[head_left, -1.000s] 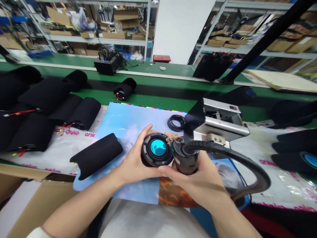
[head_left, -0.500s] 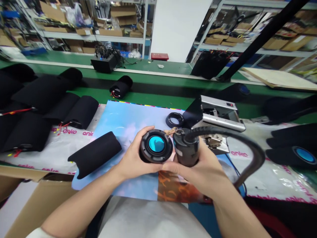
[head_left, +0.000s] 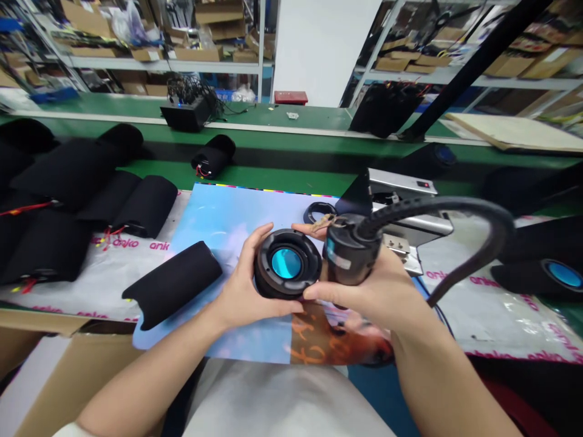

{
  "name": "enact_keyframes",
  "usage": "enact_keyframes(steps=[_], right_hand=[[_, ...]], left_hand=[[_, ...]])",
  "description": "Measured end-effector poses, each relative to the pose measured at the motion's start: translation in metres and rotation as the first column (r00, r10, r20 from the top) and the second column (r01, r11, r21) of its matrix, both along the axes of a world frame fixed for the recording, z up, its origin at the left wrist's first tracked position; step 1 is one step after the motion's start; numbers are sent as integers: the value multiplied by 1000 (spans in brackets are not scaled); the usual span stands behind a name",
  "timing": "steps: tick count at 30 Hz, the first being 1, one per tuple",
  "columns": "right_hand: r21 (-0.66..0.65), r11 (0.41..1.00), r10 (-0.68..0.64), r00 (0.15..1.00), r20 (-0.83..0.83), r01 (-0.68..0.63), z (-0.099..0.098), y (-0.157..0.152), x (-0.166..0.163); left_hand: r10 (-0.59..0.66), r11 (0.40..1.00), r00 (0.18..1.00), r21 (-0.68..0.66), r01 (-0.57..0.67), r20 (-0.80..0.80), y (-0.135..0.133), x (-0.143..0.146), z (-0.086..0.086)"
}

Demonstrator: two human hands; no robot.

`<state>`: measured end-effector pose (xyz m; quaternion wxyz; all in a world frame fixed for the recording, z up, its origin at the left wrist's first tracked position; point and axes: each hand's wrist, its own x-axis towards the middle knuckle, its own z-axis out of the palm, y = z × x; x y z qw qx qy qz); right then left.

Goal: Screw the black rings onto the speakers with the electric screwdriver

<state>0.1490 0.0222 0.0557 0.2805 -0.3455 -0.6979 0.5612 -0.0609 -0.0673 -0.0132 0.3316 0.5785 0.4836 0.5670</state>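
My left hand (head_left: 248,285) is curled around a black cylindrical speaker (head_left: 264,276), its end facing up with a shiny blue disc in the middle. A black ring surrounds that disc. My right hand (head_left: 382,282) is wrapped round a black electric screwdriver (head_left: 348,258) with a thick cable, and its thumb and a finger reach to the speaker's right rim. The screwdriver's tip is hidden. A loose black ring (head_left: 312,213) lies just behind the screwdriver. To the left of my left hand lies a black fabric-covered sleeve (head_left: 175,282).
A printed sheet (head_left: 218,212) covers the work area. Several black speaker bodies (head_left: 148,206) with red wires lie at the left. A silver machine (head_left: 407,182) stands behind my right hand. The screwdriver's cable (head_left: 492,230) arches to the right, near another blue-faced speaker (head_left: 562,273).
The screwdriver has shifted slightly right and tilted. My right thumb and finger have moved onto the speaker's rim. The speaker is turned a little in my left hand.
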Motion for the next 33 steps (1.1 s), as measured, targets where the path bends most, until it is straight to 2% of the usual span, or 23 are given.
enact_keyframes(steps=[3, 9, 13, 19, 26, 33], right_hand=[[52, 999, 6, 1000, -30, -4, 1, 4, 4], [-23, 998, 54, 983, 177, -51, -3, 6, 8], [30, 998, 42, 982, 183, -48, 0, 6, 5], [-18, 999, 41, 974, 223, -38, 12, 6, 2], [72, 993, 61, 916, 397, -97, 33, 13, -3], [76, 990, 61, 852, 520, -117, 48, 14, -9]], left_hand=[[-11, 1000, 1000, -6, 11, 13, 1, -1, 0], [-57, 998, 997, -9, 57, 45, 2, -3, 2], [-55, 997, 994, -44, 60, 93, 2, -2, 3], [-24, 997, 989, -73, 35, 147, 2, 0, 3], [-39, 997, 993, -57, 46, 110, 2, 1, 6], [-38, 999, 996, 24, 36, 76, 3, 1, 1]])
